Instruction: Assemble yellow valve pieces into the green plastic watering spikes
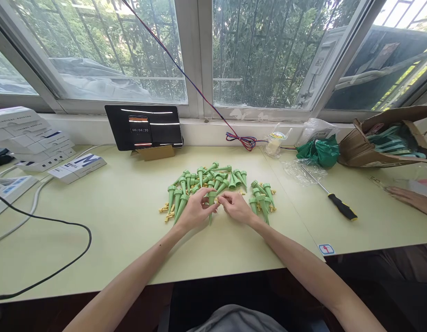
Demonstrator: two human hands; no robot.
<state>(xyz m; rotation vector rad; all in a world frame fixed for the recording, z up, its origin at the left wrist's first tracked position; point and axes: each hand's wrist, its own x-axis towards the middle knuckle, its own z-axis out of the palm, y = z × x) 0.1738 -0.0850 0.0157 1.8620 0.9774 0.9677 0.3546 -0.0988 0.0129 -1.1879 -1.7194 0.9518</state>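
Note:
My left hand (194, 208) is closed on a green plastic watering spike (212, 197), capped end up and tip pointing down. Close against it, my right hand (238, 208) pinches a small yellow valve piece (216, 200) beside the spike's cap; the fingers partly cover it. Behind both hands lies a heap of similar green spikes (201, 174), some upright and some on their sides. Small yellow pieces (169, 216) are scattered at the heap's left edge. A smaller group of green spikes (262, 203) with yellow pieces among them is right of my right hand.
A tablet (165, 127) showing a timer leans on a cardboard stand at the back. White boxes (43, 138) and cables are at left. At right are a screwdriver (342, 206), a green bag (319, 151), a cardboard box (358, 147) and another person's hand (412, 197).

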